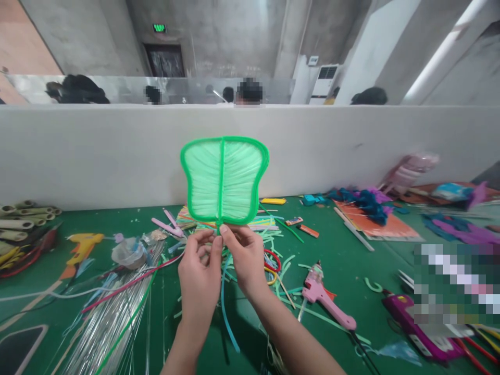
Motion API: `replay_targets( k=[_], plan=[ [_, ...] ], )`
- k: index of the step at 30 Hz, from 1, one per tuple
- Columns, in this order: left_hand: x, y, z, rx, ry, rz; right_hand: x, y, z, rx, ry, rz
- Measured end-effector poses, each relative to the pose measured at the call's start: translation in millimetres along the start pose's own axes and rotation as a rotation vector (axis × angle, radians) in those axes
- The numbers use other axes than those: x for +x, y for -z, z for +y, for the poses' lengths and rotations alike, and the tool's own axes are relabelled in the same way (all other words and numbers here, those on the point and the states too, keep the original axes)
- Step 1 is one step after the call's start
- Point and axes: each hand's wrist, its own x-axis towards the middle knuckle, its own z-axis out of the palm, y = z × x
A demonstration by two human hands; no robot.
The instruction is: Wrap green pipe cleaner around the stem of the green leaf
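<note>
I hold up a green leaf-shaped craft piece (224, 180), a pale mesh panel edged and ribbed with bright green pipe cleaner, in front of the white partition. Both hands pinch its stem at the bottom. My left hand (200, 271) has its fingers closed on the stem from the left. My right hand (242, 255) grips the stem from the right with thumb and fingers pressed together. Below the hands lie loose green and blue strips on the green table (344, 250).
A pink glue gun (326, 297) lies right of my arms, a purple one (414, 325) further right, a yellow one (84, 245) at the left. Clear wire bundles (113, 317), rolled tubes (23, 219), coloured paper scraps (367, 203) and a white partition (78, 151) surround the spot. People sit beyond the partition.
</note>
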Motion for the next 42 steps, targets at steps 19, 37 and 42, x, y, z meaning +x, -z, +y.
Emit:
replay_targets(
  k=[19, 37, 42],
  plan=[
    [-1.9, -7.2, -16.8, 0.405, -0.38, 0.116, 5.2, 4.3, -2.5, -0.318, 0.148, 0.004],
    [2.8, -16.8, -15.2, -0.401, -0.014, 0.032, 4.2, -0.9, -3.4, 0.012, -0.084, -0.006],
    [3.3, -18.8, -15.8, -0.476, 0.017, 0.08, 0.9, -6.4, 0.2, 0.096, -0.115, 0.004]
  ],
)
